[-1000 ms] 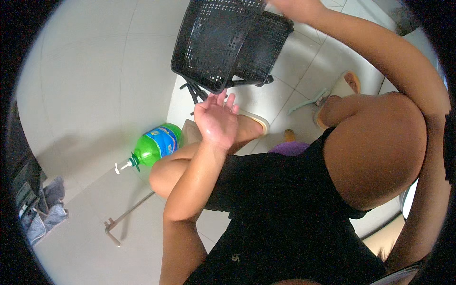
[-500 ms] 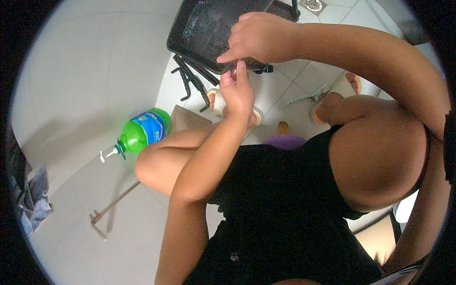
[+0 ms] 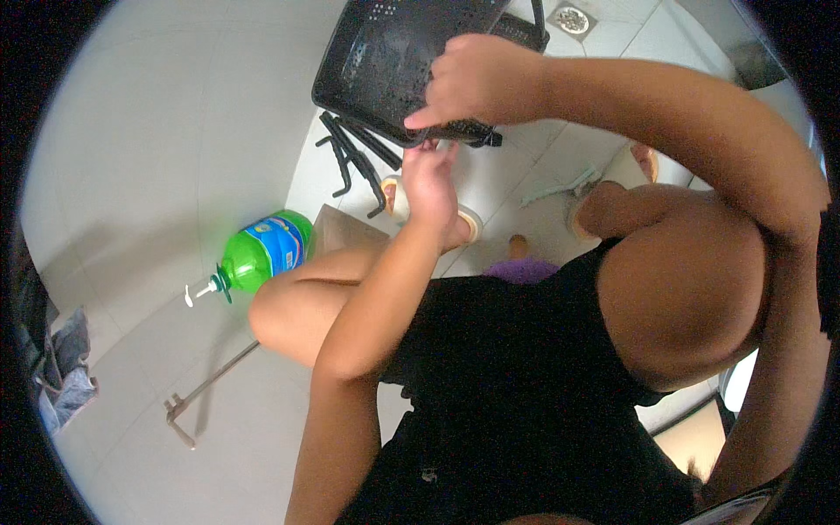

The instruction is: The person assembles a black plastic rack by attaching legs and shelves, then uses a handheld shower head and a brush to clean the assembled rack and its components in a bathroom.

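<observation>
A black plastic basket (image 3: 385, 70) with small holes in its bottom and a wet-looking inside is tilted up in front of me. My left hand (image 3: 429, 184) grips its near rim from below, the fingertips partly hidden by the edge. Over the basket's near right part is my right hand (image 3: 486, 83), its fingers curled in and one digit stretched along the near rim. What lies inside those curled fingers, if anything, is hidden. Black bars (image 3: 350, 157) with hooked ends, perhaps a stand, show under the basket's left side.
Left of my knee lies a green bottle (image 3: 262, 254) with a pump top. Near my feet are a pale green brush-like tool (image 3: 564, 185) and a purple thing with a brown handle (image 3: 521, 262). A floor drain (image 3: 573, 19) is at the far right, a wall pipe (image 3: 210, 381) at left.
The basket has shifted slightly, its near edge now a little closer to me. Both hands have come slightly nearer with it, and the left thumb has moved lower, off the rim's top.
</observation>
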### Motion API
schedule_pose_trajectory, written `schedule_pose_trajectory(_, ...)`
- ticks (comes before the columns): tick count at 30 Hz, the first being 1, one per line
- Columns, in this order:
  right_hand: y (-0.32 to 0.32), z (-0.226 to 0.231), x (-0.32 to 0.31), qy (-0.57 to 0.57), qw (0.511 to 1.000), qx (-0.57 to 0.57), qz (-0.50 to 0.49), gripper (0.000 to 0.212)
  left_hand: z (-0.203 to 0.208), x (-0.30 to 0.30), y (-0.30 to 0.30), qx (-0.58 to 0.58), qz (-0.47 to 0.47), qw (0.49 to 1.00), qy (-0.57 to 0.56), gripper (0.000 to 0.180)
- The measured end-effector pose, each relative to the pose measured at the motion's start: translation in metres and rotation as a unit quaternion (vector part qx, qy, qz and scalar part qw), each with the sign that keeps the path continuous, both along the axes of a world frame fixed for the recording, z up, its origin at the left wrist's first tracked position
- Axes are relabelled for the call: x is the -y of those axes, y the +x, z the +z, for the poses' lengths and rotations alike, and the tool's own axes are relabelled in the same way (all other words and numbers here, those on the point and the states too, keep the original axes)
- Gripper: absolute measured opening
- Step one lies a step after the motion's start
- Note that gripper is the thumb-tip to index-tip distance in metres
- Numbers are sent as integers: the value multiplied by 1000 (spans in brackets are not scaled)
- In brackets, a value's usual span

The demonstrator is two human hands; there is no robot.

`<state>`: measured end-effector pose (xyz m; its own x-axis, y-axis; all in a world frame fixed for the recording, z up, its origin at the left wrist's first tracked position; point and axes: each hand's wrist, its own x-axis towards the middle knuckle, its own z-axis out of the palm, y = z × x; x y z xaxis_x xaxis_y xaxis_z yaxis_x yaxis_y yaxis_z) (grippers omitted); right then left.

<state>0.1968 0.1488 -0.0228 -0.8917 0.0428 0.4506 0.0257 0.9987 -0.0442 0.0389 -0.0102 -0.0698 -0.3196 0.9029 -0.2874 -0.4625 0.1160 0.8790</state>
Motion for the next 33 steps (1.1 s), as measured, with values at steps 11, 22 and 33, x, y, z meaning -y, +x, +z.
schedule_pose_trajectory(11, 7, 42, 35, -347, 931, 77, -80, 38, 4, -20, 14, 87, 49, 995, 0, 51)
schedule_pose_trajectory(22, 107, 28, -94, -361, 734, -332, -470, 31, 20, -70, -67, -1, 98, 989, -111, 48)
schedule_pose_trajectory(33, 103, 22, -43, -749, 546, 240, -287, 85, 9, -69, -85, -67, 176, 979, -80, 45)
